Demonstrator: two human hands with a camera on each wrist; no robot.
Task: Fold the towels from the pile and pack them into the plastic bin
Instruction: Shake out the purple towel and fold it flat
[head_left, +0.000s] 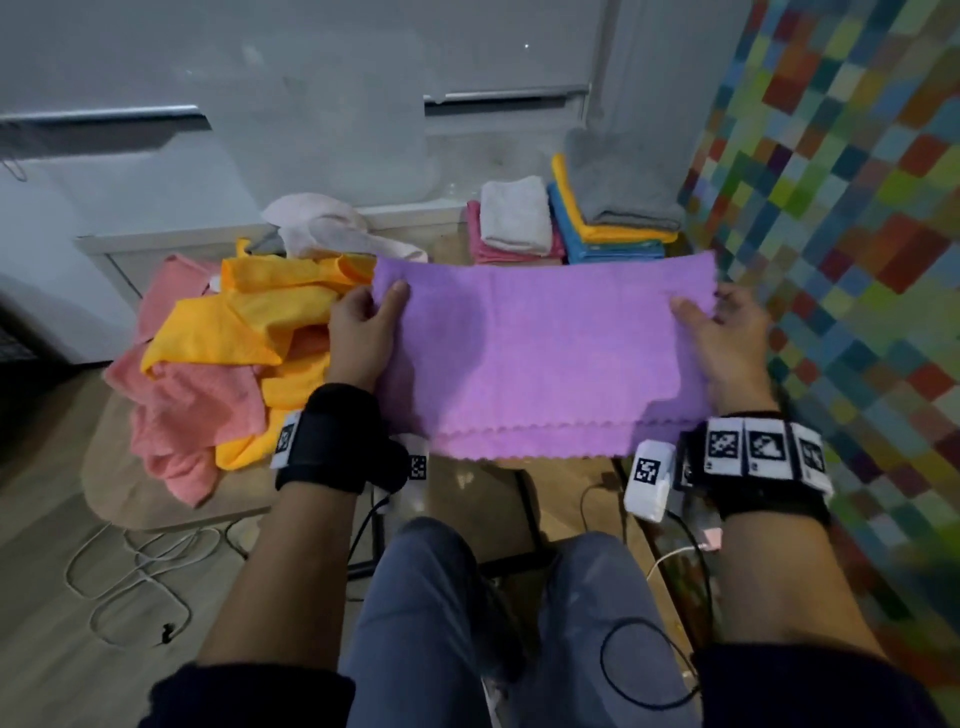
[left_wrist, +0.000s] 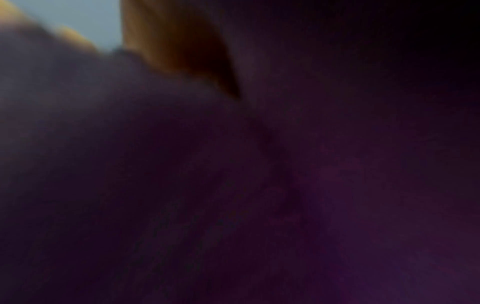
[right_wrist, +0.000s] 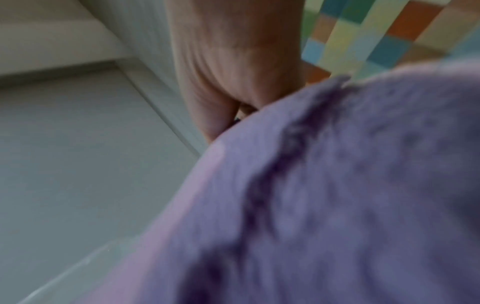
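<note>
the purple towel (head_left: 540, 358), folded double with its scalloped hems hanging nearest the person, is held taut above the knees, the loose towel pile (head_left: 218, 358) at nine o'clock. it is pinched at either end by left hand (head_left: 363, 332) and right hand (head_left: 722, 338); the hems should be aligned before the next fold.

Low wooden table (head_left: 111, 499) with loose towel pile (head_left: 218, 358) and, seemingly, folded stacks (head_left: 571, 228).
</note>
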